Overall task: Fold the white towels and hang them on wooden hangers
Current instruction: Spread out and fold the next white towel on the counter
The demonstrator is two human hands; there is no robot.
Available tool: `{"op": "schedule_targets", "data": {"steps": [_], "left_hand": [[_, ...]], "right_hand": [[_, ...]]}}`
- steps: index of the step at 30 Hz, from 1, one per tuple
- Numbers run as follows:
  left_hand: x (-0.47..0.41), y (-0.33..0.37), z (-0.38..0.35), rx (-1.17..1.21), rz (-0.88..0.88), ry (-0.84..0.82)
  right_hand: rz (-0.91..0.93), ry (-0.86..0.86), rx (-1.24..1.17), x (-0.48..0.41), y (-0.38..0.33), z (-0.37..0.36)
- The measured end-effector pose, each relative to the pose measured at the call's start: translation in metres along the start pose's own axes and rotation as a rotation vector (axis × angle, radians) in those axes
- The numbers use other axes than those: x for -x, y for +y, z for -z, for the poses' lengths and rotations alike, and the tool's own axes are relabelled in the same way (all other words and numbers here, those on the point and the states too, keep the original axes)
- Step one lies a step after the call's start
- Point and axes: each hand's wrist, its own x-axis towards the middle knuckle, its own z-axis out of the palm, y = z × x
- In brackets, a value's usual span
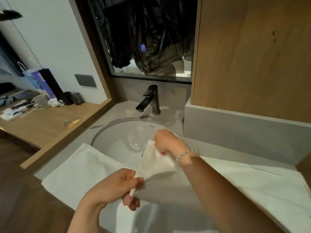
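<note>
A white towel point(79, 172) lies spread over the front of the vanity and across the sink basin point(121, 137), reaching to the right end of the counter. My left hand point(117, 185) pinches a fold of the towel near the front edge. My right hand point(166, 142), with a bead bracelet on its wrist, grips a raised part of the same towel above the basin. Between the two hands the cloth is lifted into a ridge. No wooden hanger is in view.
A dark faucet point(149, 100) stands behind the basin under a mirror point(148, 39). A wood panel point(252, 52) and grey ledge point(235, 125) close off the right. The wooden shelf point(50, 121) at left holds a mug point(39, 101), a paper bag and small items.
</note>
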Motion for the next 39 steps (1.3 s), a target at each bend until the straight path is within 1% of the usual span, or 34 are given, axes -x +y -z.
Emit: {"op": "schedule_targets", "data": {"steps": [3, 6, 9, 11, 13, 15, 18, 19, 21, 26, 28, 31, 33, 36, 39], "left_hand": [[-0.009, -0.031, 0.012, -0.125, 0.161, -0.055], [-0.023, -0.062, 0.014, -0.132, 0.3, -0.031], [-0.035, -0.074, 0.014, -0.161, 0.348, 0.004], [-0.042, -0.069, 0.016, -0.193, 0.36, 0.022], [-0.052, -0.059, 0.022, -0.22, 0.358, 0.041], [-0.065, -0.05, 0.028, -0.246, 0.316, 0.115], [-0.095, -0.04, 0.025, -0.128, 0.182, 0.348], [-0.106, -0.037, 0.019, -0.087, 0.144, 0.389], [-0.124, -0.032, 0.004, -0.048, 0.091, 0.407], [-0.14, -0.038, -0.017, -0.087, 0.106, 0.596], [-0.141, -0.044, -0.018, -0.065, 0.099, 0.657], [-0.143, -0.052, -0.02, -0.037, 0.054, 0.745], [-0.146, -0.055, -0.024, 0.001, 0.043, 0.764], [-0.149, -0.059, -0.028, 0.045, 0.052, 0.779], [-0.15, -0.061, -0.03, 0.079, 0.039, 0.793]], "right_hand": [[0.016, 0.029, -0.222, -0.006, 0.005, -0.038], [0.003, 0.073, -0.372, -0.005, 0.011, -0.064], [-0.017, 0.117, -0.419, -0.006, 0.014, -0.074], [-0.033, 0.138, -0.43, -0.01, 0.015, -0.078], [-0.041, 0.145, -0.437, -0.012, 0.016, -0.079], [-0.04, 0.155, -0.444, -0.014, 0.017, -0.079], [-0.015, 0.171, -0.455, -0.012, 0.019, -0.08], [-0.011, 0.179, -0.468, -0.011, 0.019, -0.08], [-0.014, 0.194, -0.515, -0.01, 0.017, -0.08], [0.016, 0.243, -0.601, 0.001, 0.021, -0.076], [0.029, 0.237, -0.571, 0.011, 0.027, -0.074], [0.021, 0.294, -0.308, 0.027, 0.041, -0.074], [-0.031, 0.303, -0.157, 0.037, 0.052, -0.069], [-0.162, 0.147, -0.04, 0.054, 0.066, -0.048], [-0.133, 0.038, 0.008, 0.069, 0.075, -0.033]]}}
